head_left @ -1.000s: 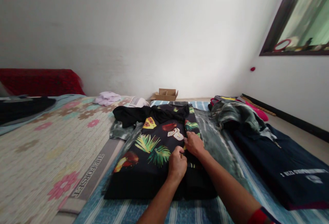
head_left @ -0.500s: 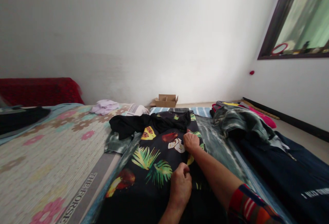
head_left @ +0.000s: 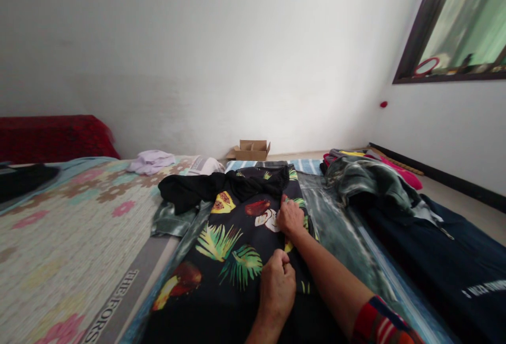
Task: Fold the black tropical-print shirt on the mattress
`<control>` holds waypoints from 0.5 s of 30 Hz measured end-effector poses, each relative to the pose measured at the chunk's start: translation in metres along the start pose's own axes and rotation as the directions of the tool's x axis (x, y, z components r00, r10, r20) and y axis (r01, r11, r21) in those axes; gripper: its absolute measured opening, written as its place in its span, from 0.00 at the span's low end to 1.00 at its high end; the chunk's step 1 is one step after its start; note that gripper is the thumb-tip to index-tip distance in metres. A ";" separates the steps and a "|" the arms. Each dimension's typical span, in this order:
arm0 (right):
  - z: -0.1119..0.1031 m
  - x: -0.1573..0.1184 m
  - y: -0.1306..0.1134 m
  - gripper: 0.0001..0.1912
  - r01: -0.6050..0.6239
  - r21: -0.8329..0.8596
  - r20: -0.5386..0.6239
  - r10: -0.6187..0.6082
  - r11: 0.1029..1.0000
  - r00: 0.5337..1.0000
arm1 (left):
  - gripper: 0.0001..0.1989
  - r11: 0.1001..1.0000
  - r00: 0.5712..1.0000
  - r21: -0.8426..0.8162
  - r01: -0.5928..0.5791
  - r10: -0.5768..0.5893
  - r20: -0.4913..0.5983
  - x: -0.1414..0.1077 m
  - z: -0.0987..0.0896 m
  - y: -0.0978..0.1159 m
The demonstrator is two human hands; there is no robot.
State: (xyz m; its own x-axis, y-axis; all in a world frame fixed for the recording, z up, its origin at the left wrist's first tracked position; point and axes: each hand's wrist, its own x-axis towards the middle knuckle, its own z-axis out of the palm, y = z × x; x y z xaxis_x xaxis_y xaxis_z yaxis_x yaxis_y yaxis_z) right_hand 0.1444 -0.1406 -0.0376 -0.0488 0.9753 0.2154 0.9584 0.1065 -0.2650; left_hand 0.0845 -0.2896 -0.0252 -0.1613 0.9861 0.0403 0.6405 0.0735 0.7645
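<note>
A black garment printed with fruit and palm leaves (head_left: 227, 217) is spread lengthwise in front of me. My right hand (head_left: 291, 217) is closed on its cloth, farther up and to the right of the white coconut print. Nearer to me, my left hand (head_left: 278, 283) has its thumb and fingers pinched on the same garment, right of a palm leaf. What exactly lies between the fingertips is hidden. A plain black bunched part (head_left: 193, 188) lies across the garment's far end and sticks out left. Grey-green mottled cloth (head_left: 332, 223) lies underneath.
Right of the garment lie a dark navy garment with white lettering (head_left: 419, 259) and a crumpled mottled cloth (head_left: 367, 180). A lilac cloth (head_left: 151, 161) rests on the flowered bedcover (head_left: 90, 223) at left. An open cardboard box (head_left: 253, 150) stands by the wall.
The view has shifted slightly, so most things sit a little further left and higher. Both hands keep nearly the same place on the printed garment.
</note>
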 end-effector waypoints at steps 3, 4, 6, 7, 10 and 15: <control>0.003 -0.002 0.002 0.16 0.032 0.028 -0.029 -0.031 0.999 0.999 | 0.12 1.000 1.000 0.009 0.001 -0.001 0.006 0.000 0.001 0.000; 0.003 -0.002 0.004 0.16 0.039 0.040 -0.034 -0.037 0.998 0.999 | 0.12 1.000 1.000 0.015 -0.002 0.002 0.006 -0.001 0.001 0.000; 0.005 -0.002 0.006 0.16 0.045 0.063 -0.041 -0.043 0.997 0.998 | 0.12 1.000 1.000 0.017 -0.004 0.004 0.016 -0.001 -0.001 0.001; 0.005 -0.002 0.007 0.16 0.046 0.073 -0.044 -0.043 0.996 0.998 | 0.11 1.000 0.999 0.009 -0.002 0.002 0.035 0.000 -0.004 0.001; 0.007 0.000 0.008 0.15 0.041 0.098 -0.054 -0.036 0.994 0.998 | 0.08 0.999 0.994 -0.040 0.011 -0.006 0.108 0.013 -0.019 0.006; 0.009 0.003 0.009 0.17 0.039 0.121 -0.068 -0.031 0.992 0.997 | 0.05 0.938 0.982 -0.290 0.189 -0.172 0.083 0.080 -0.040 0.023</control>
State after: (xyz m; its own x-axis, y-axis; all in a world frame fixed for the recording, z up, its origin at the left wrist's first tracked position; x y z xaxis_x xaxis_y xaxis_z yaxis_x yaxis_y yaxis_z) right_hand 0.1508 -0.1351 -0.0481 -0.0594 0.9559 0.2875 0.9146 0.1675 -0.3679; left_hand 0.0567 -0.2144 0.0214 -0.2065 0.9676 -0.1455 0.3528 0.2123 0.9113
